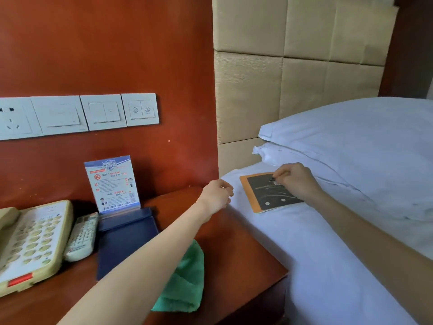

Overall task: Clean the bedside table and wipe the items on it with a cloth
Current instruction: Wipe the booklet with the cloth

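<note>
Bedside table [239, 249], reddish wood, is the landmark. Nearest the viewer on its top: green cloth [185, 282], crumpled, lying loose near the front edge, partly under the left forearm, no hand on it.

Left of the cloth on the table: dark blue folder [124, 240], flat. Just left of that, a pale remote control [82, 238], lying against the side of a cream telephone [30, 242] at the table's left end. Behind the folder, a printed card in a clear stand [112, 184], upright near the wall.

Left hand [219, 194] hangs over the table's back right corner, at the line where table meets bed. Fingers curled loosely; nothing seen in them. Whether they touch the sheet cannot be told.

Right of the table, on the white bed sheet [328, 266]: a flat orange-edged card with a dark face [269, 193]. Right hand [296, 181] rests on its far right part, fingertips drawn together and pinching a small dark bit at the card's upper area; what that bit is cannot be made out.

Beyond the card: two white pillows [351, 137], stacked. Above the table on the red wall panel: a row of white switches and a socket [77, 113].
</note>
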### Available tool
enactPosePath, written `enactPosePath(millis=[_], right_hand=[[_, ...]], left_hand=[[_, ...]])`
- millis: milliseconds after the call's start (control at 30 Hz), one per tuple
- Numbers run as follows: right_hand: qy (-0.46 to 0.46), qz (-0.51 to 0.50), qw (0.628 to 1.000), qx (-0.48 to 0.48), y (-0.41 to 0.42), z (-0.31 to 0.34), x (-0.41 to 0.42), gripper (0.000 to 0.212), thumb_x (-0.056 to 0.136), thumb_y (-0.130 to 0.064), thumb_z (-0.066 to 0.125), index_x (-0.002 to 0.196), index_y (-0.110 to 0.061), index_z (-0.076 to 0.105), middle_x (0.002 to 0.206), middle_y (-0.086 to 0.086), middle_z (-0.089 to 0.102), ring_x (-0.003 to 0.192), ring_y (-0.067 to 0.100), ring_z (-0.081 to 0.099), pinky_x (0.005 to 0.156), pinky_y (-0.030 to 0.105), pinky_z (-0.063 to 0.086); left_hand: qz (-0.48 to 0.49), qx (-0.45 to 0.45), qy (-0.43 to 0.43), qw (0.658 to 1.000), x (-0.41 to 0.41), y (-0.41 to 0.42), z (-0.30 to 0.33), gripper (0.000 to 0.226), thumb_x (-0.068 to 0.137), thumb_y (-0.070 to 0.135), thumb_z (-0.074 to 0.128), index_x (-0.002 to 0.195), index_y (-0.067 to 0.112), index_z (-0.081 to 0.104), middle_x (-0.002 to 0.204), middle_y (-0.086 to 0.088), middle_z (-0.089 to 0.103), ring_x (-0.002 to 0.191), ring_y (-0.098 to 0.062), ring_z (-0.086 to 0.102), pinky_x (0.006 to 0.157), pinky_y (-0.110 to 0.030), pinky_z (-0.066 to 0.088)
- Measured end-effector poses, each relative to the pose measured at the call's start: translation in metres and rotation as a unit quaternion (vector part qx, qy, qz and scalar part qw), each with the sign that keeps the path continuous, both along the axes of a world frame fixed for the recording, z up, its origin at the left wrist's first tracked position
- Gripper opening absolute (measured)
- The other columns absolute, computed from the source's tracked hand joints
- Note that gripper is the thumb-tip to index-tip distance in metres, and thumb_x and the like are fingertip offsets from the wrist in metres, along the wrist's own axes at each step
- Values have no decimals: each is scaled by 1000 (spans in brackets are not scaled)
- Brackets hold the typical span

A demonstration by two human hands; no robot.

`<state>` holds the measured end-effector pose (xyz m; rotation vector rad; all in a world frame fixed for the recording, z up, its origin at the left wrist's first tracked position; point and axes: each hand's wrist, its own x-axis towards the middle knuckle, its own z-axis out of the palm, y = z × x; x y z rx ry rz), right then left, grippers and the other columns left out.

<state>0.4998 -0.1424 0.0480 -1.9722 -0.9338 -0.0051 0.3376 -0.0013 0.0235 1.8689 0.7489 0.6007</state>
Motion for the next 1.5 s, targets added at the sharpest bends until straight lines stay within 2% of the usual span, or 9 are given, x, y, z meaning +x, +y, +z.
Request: enactPosePath(millis=[100, 300, 500, 733, 900, 1000, 1133, 1367, 1500], right_hand=[[28, -59, 998, -10, -12, -8, 24, 15, 81, -6, 59, 86, -16, 68, 73, -7, 59, 78, 19, 55, 57, 22, 40], [90, -132, 982, -103, -25, -25, 54, 38, 84, -15, 58, 122, -16, 56, 121, 10, 58, 113, 31, 52, 99, 39, 41], [142, -131, 981, -19, -22, -24, 55, 39, 89, 3, 42, 123, -7, 58, 131, 14, 53, 113, 29, 49, 80, 22, 33], [260, -106, 954, 104, -18, -14, 46, 40, 81, 20, 41, 105, -4, 63, 124, 20, 58, 117, 32, 53, 85, 30, 41], [349, -6, 908, 233, 1, 2, 2, 41, 84, 22, 37, 112, 1, 58, 105, 16, 55, 84, 23, 55, 49, 11, 41], [378, 55, 880, 282, 17, 14, -33, 40, 84, 21, 38, 97, -11, 59, 106, 14, 58, 88, 21, 55, 62, 18, 43], [425, 141, 829, 335, 38, 24, -87, 48, 81, 27, 34, 112, -5, 52, 112, 20, 59, 101, 28, 59, 67, 24, 49], [497, 281, 756, 320, 70, 21, -173, 49, 81, 26, 37, 109, -8, 58, 117, 15, 62, 104, 27, 63, 64, 32, 53], [500, 314, 743, 315, 87, 11, -216, 47, 80, 26, 38, 101, -9, 62, 103, 9, 68, 90, 21, 68, 62, 32, 57]], left_hand=[[13, -68, -5, 998, 24, -8, -8, 16, 93, 7, 49, 106, 11, 59, 95, -6, 60, 83, -19, 57, 77, -29, 49], [26, -202, -21, 979, 49, -19, -16, 12, 98, 13, 47, 94, 10, 57, 97, -5, 57, 89, -21, 59, 64, -21, 48], [55, -264, -57, 961, 58, -22, -22, 7, 95, 10, 51, 90, 12, 55, 79, -3, 55, 66, -12, 54, 43, -15, 43], [30, -226, -104, 968, 43, -21, -18, 13, 97, 7, 47, 88, 14, 54, 77, -2, 60, 64, -12, 56, 47, -20, 46], [26, -205, -178, 962, -4, -9, 4, 15, 103, 16, 39, 108, 24, 50, 100, 0, 65, 80, -13, 64, 51, -27, 54], [12, -187, -216, 958, -45, 0, 14, 25, 104, 19, 36, 122, 32, 47, 106, 3, 67, 79, -19, 72, 53, -28, 56], [44, -134, -247, 959, -104, 19, 15, 32, 103, 19, 39, 130, 35, 45, 116, 3, 64, 85, -15, 71, 55, -30, 57], [110, -84, -302, 943, -211, 40, 5, 32, 102, 19, 43, 129, 34, 51, 124, 3, 66, 109, -12, 65, 88, -33, 51], [82, -151, -341, 924, -265, 37, 5, 31, 102, 24, 37, 125, 37, 54, 111, 12, 71, 92, -8, 70, 63, -31, 57]])
